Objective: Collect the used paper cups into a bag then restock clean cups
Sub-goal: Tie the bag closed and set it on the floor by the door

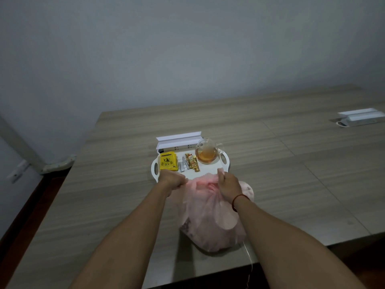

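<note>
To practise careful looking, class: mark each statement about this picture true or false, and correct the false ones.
1. Both the left hand and the right hand grip the top of the pink bag. True.
2. The glass teapot is empty. False: it holds amber liquid.
3. The yellow tea box lies on the white tray. True.
4. The bag lies on the floor. False: it sits on the table.
5. The red band is on the left wrist. False: it is on the right wrist.
</note>
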A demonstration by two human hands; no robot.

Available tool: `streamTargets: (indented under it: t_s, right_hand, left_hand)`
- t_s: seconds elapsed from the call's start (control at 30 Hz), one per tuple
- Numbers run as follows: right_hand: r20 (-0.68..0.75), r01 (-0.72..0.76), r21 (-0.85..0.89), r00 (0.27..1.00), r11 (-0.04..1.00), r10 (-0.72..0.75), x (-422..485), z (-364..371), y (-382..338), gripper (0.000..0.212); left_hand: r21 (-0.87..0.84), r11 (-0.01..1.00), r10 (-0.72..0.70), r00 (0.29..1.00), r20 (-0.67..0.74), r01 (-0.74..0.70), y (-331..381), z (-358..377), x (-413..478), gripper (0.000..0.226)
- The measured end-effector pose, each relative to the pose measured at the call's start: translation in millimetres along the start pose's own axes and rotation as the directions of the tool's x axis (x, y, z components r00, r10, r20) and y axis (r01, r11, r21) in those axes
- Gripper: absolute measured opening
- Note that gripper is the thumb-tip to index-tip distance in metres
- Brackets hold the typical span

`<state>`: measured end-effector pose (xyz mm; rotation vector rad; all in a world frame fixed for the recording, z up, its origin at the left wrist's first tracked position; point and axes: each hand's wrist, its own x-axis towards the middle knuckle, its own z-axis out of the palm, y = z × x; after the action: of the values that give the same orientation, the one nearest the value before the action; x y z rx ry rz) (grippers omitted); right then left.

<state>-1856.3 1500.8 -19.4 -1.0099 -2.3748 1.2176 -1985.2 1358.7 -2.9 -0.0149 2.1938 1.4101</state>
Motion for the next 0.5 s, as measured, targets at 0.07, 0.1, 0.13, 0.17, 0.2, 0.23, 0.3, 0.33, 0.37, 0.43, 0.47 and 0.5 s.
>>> streamTargets:
  t_s: [0.07,0.1,0.13,0.17,0.2,0.23,0.3,0.33,0.37,0.43,0.47,0.5]
  right_hand:
    - [-0.045,-0.019,-0.153,0.999,0.988,0.012,-4.0,-2.0,5.4,0.052]
    - [-0.081,-0.024,-0.215,0.997,0.976,0.007,-7.3,-0.8,5.3,0.052]
    - [-0.112,-0.024,-0.250,0.994,0.968,-0.004,-9.6,1.8,3.7,0.051]
    - [-0.126,-0.036,-0.232,0.992,0.972,0.007,-11.2,4.2,0.1,0.050]
    - [-0.105,-0.064,-0.156,0.993,0.986,0.048,-11.2,7.0,-4.1,0.049]
    - [-0.068,-0.088,-0.048,0.994,0.995,0.085,-11.4,8.5,-10.1,0.047]
    - [0.018,-0.108,0.134,0.994,0.985,0.106,-7.8,11.1,-18.9,0.048]
    - [0.045,-0.122,0.186,0.992,0.975,0.116,-5.9,10.9,-21.8,0.048]
    - [0.057,-0.148,0.229,0.989,0.962,0.138,-4.2,10.9,-22.6,0.049]
    - [0.094,-0.209,0.300,0.977,0.931,0.189,-6.2,8.5,-22.7,0.050]
    - [0.122,-0.234,0.321,0.971,0.918,0.204,-7.8,9.2,-21.4,0.050]
    - [0.143,-0.242,0.322,0.968,0.915,0.206,-10.3,9.7,-21.6,0.048]
  left_hand:
    - [0.079,0.995,0.064,0.987,-0.146,-0.053,-5.1,-5.9,4.6,0.014]
    - [0.107,0.992,0.092,0.975,-0.200,-0.072,-7.6,-6.9,7.1,0.012]
    - [0.133,0.987,0.117,0.966,-0.230,-0.088,-8.8,-6.7,8.5,0.013]
    - [0.161,0.982,0.139,0.963,-0.231,-0.103,-8.6,-4.4,8.1,0.017]
    - [0.176,0.979,0.141,0.969,-0.201,-0.105,-7.1,-1.4,6.4,0.025]
    - [0.151,0.984,0.112,0.982,-0.149,-0.090,-5.6,1.4,5.7,0.034]
    - [0.053,0.999,0.007,1.000,0.000,-0.007,-2.3,5.3,1.8,0.034]
    - [0.043,0.998,-0.049,0.996,0.081,0.045,-0.4,6.6,-1.7,0.028]
    - [0.100,0.992,-0.090,0.985,0.147,0.076,0.6,7.5,-3.8,0.029]
    - [0.278,0.958,-0.141,0.957,0.254,0.068,1.4,9.3,-7.4,0.045]
    - [0.337,0.940,-0.155,0.945,0.287,0.052,2.9,9.6,-10.2,0.053]
    - [0.382,0.923,-0.165,0.936,0.309,0.037,5.0,10.4,-11.2,0.058]
